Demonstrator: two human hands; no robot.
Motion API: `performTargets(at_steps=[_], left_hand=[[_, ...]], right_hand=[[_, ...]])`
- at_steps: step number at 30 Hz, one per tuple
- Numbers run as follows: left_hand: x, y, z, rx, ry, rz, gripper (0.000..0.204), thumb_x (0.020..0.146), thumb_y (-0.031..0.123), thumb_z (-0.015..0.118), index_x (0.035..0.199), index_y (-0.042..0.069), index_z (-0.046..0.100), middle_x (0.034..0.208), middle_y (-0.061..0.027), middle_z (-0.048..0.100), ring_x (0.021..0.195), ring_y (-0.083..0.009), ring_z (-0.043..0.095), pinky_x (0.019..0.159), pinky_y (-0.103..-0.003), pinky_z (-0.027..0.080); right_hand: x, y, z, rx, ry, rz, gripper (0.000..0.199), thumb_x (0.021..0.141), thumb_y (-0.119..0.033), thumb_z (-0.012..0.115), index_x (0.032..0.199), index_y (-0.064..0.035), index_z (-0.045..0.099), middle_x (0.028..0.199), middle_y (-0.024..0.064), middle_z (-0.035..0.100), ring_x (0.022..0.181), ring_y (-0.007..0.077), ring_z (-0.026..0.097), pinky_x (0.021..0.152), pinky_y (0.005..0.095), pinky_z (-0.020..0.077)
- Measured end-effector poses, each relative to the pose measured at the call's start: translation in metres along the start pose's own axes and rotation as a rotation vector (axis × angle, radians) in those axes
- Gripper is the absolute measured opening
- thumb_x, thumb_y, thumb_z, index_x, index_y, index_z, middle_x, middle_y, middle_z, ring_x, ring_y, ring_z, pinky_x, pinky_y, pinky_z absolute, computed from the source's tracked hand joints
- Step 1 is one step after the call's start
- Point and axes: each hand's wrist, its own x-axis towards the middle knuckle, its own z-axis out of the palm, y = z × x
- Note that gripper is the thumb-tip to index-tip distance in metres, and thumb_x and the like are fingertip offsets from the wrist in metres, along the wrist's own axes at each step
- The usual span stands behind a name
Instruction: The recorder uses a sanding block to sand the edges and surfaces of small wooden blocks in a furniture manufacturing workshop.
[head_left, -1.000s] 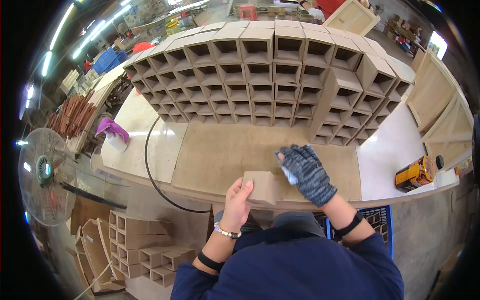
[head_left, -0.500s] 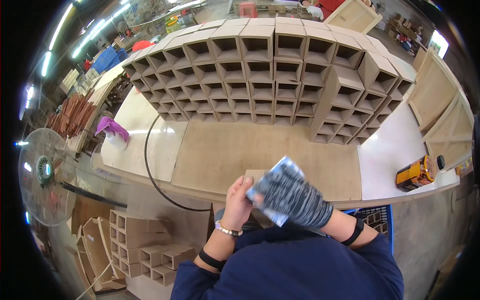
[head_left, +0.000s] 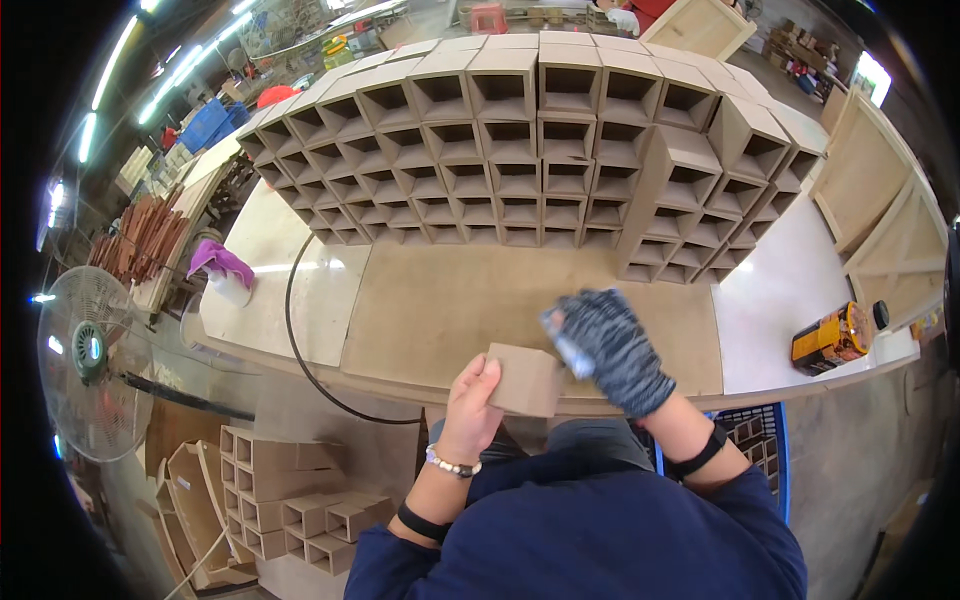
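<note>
So the left hand [head_left: 472,402] has a small brown box [head_left: 527,380] pinched by one end, thumb on the near side, right over the table's front edge. Only one end is gripped, so imo a hard push on the free end could twist it loose and drop it to the floor. The gloved right hand [head_left: 615,352] has its fingers curled round a blue-white pad [head_left: 567,345], just beside the box, not touching. If the pad slipped, that glove might knock the box or rub the bare fingers. Farther back on the table [head_left: 440,305] there's the big stack [head_left: 507,135]. A few boxes on its right jut forward, so a careless elbow or reach could probably topple some.
</note>
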Motion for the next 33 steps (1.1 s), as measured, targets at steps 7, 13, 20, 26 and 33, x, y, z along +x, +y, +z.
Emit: performTargets(at_steps=[7,13,20,26,33], left_hand=[[0.000,0.004,-0.003,0.111,-0.139,0.122,0.031,0.086,0.007,0.053,0.116,-0.003,0.047,0.112,-0.0083,0.055,0.104,-0.0150,0.052,0.092,-0.030,0.039],[0.000,-0.002,-0.006,0.083,-0.152,0.120,0.032,0.085,0.005,0.055,0.115,-0.003,0.048,0.114,-0.0096,0.055,0.106,-0.0158,0.051,0.093,-0.031,0.038],[-0.005,0.006,0.002,0.032,-0.145,0.152,0.032,0.084,0.006,0.056,0.114,-0.002,0.049,0.114,-0.0097,0.056,0.105,-0.0174,0.052,0.093,-0.033,0.039],[0.000,0.002,-0.009,0.101,-0.149,0.188,0.031,0.084,0.006,0.057,0.112,-0.002,0.050,0.110,-0.0083,0.058,0.102,-0.0151,0.053,0.090,-0.030,0.040],[-0.007,0.009,-0.001,0.233,-0.124,0.220,0.027,0.084,0.006,0.057,0.109,-0.002,0.052,0.103,-0.0071,0.060,0.094,-0.0117,0.056,0.084,-0.026,0.043]], right_hand=[[-0.014,0.024,0.005,0.232,0.286,0.169,0.044,0.077,0.001,0.050,0.120,-0.0085,0.049,0.118,0.0129,0.053,0.111,0.0288,0.049,0.098,0.0379,0.0357],[-0.003,-0.035,-0.017,0.282,0.122,-0.169,0.041,0.080,-0.003,0.050,0.120,-0.0104,0.050,0.120,0.0118,0.052,0.112,0.0285,0.049,0.097,0.0385,0.0373],[-0.008,0.016,0.021,0.099,0.081,0.156,0.039,0.081,-0.010,0.049,0.120,-0.0098,0.050,0.116,0.0137,0.054,0.107,0.0264,0.051,0.094,0.0387,0.0369],[0.008,-0.040,-0.025,0.241,0.161,-0.303,0.044,0.081,-0.004,0.050,0.124,-0.0130,0.044,0.113,0.0141,0.055,0.102,0.0300,0.053,0.091,0.0401,0.0401],[-0.003,0.002,0.006,0.197,0.222,0.059,0.036,0.081,-0.009,0.050,0.118,-0.0072,0.050,0.107,0.0127,0.058,0.099,0.0286,0.054,0.089,0.0401,0.0402]])
